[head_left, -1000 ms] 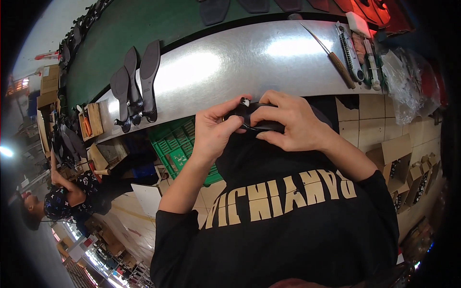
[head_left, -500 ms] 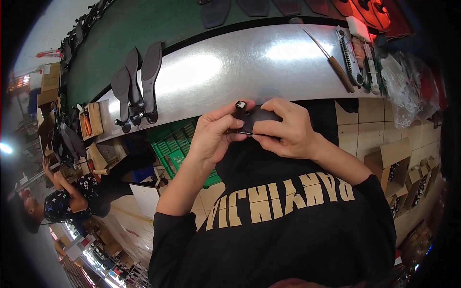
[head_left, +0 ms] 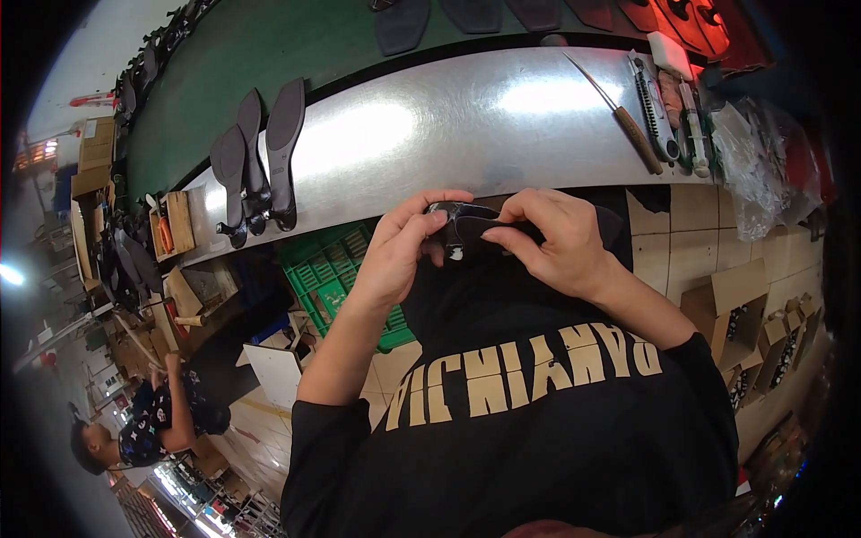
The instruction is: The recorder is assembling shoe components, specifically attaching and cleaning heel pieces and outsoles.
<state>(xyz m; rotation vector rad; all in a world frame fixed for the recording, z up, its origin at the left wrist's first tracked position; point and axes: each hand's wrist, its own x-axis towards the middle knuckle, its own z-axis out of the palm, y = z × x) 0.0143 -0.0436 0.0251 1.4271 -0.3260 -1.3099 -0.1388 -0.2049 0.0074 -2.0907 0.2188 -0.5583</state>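
Between my two hands, just in front of the metal bench edge, is a dark shoe sole with a heel [head_left: 468, 229]. My left hand [head_left: 392, 247] is closed round its heel end, thumb on the near side and fingers behind. A small pale patch shows at the heel's tip, which points down toward me. My right hand [head_left: 563, 244] pinches the sole's edge between thumb and fingers. The front part of the sole passes behind that hand and shows again to its right. Part of the sole is hidden by my fingers.
On the metal bench [head_left: 404, 125] lie several heeled soles [head_left: 285, 134] at left, and an awl [head_left: 633, 136] and a utility knife [head_left: 656, 112] at right. More soles [head_left: 401, 29] rest on the green belt. A green crate [head_left: 334, 282] stands below; a co-worker [head_left: 170, 412] is at left.
The heeled sole has been turned so its heel tip now points down toward me instead of up. My right hand has shifted its pinch along the edge. The co-worker at left has moved.
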